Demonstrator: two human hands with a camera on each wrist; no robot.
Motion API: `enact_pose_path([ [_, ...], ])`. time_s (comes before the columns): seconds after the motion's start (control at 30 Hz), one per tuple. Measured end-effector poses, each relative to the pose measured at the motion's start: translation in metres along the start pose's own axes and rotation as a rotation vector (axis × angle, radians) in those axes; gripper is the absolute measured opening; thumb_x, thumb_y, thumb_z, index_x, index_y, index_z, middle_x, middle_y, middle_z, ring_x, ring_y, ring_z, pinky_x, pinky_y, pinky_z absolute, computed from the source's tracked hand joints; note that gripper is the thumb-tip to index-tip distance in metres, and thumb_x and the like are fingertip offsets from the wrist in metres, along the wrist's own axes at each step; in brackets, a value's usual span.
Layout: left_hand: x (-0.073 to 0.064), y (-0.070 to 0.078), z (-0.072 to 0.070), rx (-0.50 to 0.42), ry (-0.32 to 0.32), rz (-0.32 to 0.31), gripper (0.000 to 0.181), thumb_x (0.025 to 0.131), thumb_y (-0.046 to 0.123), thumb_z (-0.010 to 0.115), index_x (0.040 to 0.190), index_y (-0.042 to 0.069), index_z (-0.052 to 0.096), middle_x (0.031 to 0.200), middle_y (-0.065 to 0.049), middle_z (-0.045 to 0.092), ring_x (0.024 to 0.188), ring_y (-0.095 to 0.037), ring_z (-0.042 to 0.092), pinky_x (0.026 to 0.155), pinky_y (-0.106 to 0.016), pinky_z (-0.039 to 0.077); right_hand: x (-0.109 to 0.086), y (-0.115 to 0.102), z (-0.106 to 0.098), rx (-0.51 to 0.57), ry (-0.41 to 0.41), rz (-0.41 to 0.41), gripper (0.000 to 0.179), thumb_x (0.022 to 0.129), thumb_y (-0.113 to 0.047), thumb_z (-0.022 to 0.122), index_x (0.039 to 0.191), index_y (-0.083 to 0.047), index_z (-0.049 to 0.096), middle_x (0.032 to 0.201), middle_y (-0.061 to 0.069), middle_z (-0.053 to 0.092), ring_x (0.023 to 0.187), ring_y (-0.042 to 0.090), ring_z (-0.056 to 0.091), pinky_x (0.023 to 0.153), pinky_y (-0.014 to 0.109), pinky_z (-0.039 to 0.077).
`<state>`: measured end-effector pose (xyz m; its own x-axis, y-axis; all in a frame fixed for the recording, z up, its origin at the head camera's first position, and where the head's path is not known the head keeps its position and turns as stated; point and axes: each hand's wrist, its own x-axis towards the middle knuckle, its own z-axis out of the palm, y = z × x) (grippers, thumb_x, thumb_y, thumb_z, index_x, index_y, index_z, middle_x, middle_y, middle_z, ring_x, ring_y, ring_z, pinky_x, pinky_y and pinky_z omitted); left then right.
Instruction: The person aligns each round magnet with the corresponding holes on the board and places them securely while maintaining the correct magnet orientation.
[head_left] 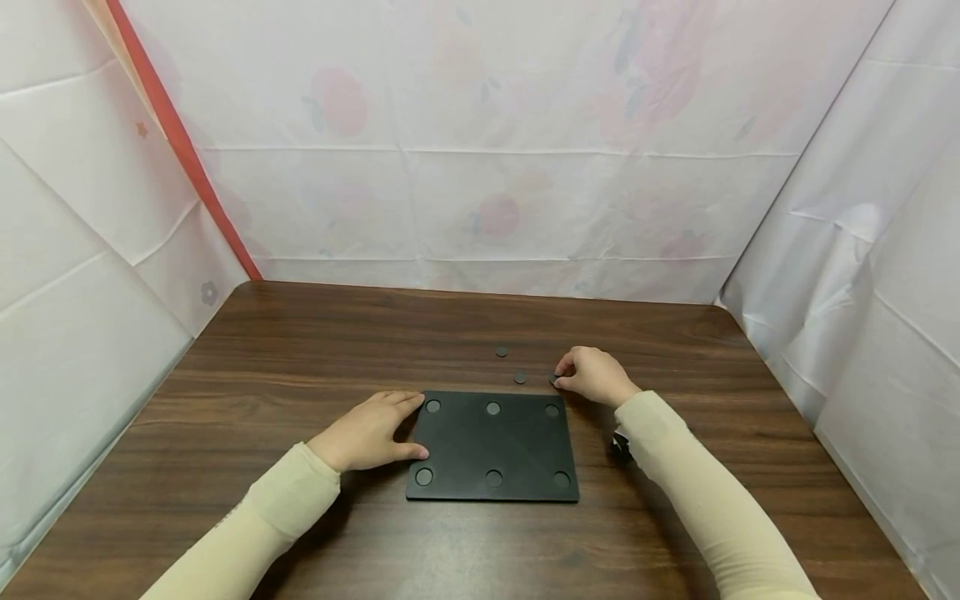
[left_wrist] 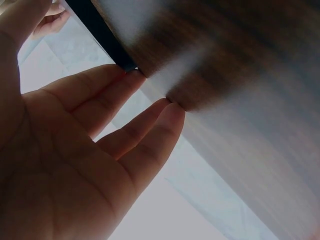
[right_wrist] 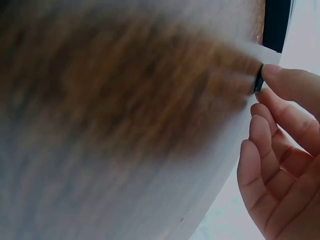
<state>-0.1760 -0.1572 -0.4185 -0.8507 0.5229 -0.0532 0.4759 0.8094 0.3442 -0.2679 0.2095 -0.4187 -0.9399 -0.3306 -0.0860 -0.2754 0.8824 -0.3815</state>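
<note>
A flat black rectangular board (head_left: pixel 491 446) lies on the table, with round spots along its far and near edges. My left hand (head_left: pixel 372 432) rests at the board's left side, its thumb on the edge and its fingertips by the far left corner. In the left wrist view the fingers (left_wrist: pixel 150 145) are nearly straight, touching the board's edge and the tabletop. Beyond the far right corner, my right hand (head_left: pixel 595 375) pinches a small dark disc (right_wrist: pixel 258 80) between thumb and forefinger, close over the table. Its other fingers curl loosely.
Two more small dark discs, a nearer disc (head_left: pixel 520 378) and a farther disc (head_left: pixel 502 352), lie behind the board. The brown wood-grain table (head_left: pixel 315 333) is bounded by white patterned cloth (head_left: pixel 465 200) at the back and sides.
</note>
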Motion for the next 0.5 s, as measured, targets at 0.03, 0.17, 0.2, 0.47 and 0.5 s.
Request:
enact_pose_path([
  [0.03,-0.0001,0.0001,0.0001,-0.001,-0.001,-0.001,0.083,0.083,0.047,0.075,0.142,-0.004,0.047,0.146,-0.021,0.048,0.135,-0.040,0.045,0.111,-0.053,0.039,-0.0002,0.0000,-0.0001,0.001,0.001,-0.002,0.015,0.088,-0.023,0.073,0.100,-0.014,0.075,0.102,0.002,0.069,0.086,0.017,0.065,0.079,0.040,0.056],
  [0.17,0.0002,0.0001,0.0003,-0.003,-0.005,-0.001,0.083,0.083,0.046,0.075,0.143,-0.004,0.046,0.146,-0.021,0.048,0.136,-0.040,0.045,0.112,-0.053,0.039,-0.0016,-0.0003,-0.0005,0.011,0.012,-0.007,0.015,0.088,-0.023,0.073,0.099,-0.014,0.074,0.101,0.002,0.069,0.086,0.017,0.065,0.079,0.040,0.056],
  [0.2,0.0002,-0.0001,0.0005,-0.002,-0.005,-0.001,0.083,0.083,0.046,0.075,0.143,-0.004,0.046,0.146,-0.021,0.048,0.136,-0.040,0.045,0.112,-0.053,0.039,-0.0019,-0.0004,-0.0006,0.014,0.015,-0.009,0.015,0.088,-0.024,0.073,0.099,-0.014,0.074,0.101,0.002,0.069,0.086,0.017,0.065,0.079,0.039,0.056],
  [0.47,0.0006,-0.0008,0.0015,-0.002,-0.002,-0.003,0.084,0.083,0.047,0.075,0.143,-0.004,0.046,0.147,-0.020,0.048,0.136,-0.041,0.045,0.112,-0.053,0.039,-0.0064,-0.0034,-0.0052,0.056,0.033,-0.037,0.015,0.089,-0.024,0.073,0.099,-0.013,0.073,0.095,0.000,0.066,0.079,0.012,0.061,0.072,0.032,0.053],
  [0.5,0.0006,-0.0009,0.0016,-0.002,-0.003,-0.003,0.084,0.083,0.047,0.075,0.143,-0.004,0.046,0.147,-0.020,0.048,0.136,-0.041,0.045,0.112,-0.053,0.039,-0.0072,-0.0039,-0.0060,0.067,0.034,-0.041,0.015,0.089,-0.024,0.073,0.098,-0.012,0.073,0.094,0.000,0.066,0.077,0.012,0.060,0.070,0.031,0.053],
])
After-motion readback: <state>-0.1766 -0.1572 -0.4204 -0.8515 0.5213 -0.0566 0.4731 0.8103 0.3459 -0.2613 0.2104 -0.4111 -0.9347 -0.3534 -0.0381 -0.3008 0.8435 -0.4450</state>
